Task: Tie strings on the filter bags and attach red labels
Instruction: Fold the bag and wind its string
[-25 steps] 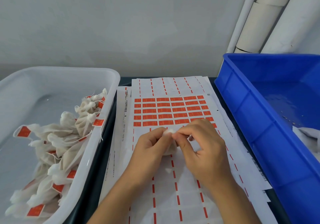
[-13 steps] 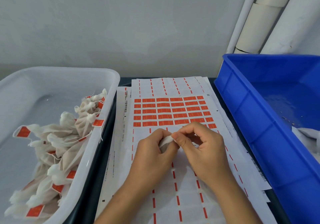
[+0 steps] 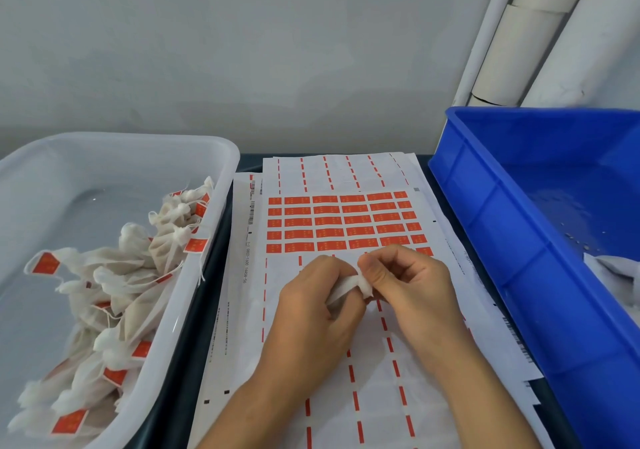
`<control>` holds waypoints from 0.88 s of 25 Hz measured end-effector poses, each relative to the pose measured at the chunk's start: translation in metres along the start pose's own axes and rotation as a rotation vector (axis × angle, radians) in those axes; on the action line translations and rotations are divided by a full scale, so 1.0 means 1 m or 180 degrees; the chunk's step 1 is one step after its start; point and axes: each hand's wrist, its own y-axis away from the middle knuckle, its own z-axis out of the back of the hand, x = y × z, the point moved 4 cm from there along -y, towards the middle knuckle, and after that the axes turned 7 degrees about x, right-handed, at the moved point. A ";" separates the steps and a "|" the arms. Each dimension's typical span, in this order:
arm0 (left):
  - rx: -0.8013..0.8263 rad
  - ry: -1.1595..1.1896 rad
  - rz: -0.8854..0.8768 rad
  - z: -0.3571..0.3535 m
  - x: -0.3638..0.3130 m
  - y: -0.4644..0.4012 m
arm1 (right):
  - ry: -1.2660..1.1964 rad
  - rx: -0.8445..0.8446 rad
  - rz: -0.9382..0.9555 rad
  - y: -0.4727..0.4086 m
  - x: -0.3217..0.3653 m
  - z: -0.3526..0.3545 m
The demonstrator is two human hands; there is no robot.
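I have the bag pinched between both hands above the label sheet: left hand curled round its body, right hand nipping its neck. I'd keep the neck bunched tight while knotting, then reach for a label

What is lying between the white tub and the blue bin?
In the head view, a stack of label sheets lies between the white tub and the blue bin.
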 end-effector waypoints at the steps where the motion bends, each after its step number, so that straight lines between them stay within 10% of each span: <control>1: -0.0037 0.0067 -0.0085 0.001 -0.002 0.000 | -0.0185 0.0093 -0.0125 0.000 -0.001 -0.001; 22: -0.0174 0.1175 0.0846 0.004 0.012 -0.005 | 0.0570 0.0141 0.0647 0.002 0.005 -0.007</control>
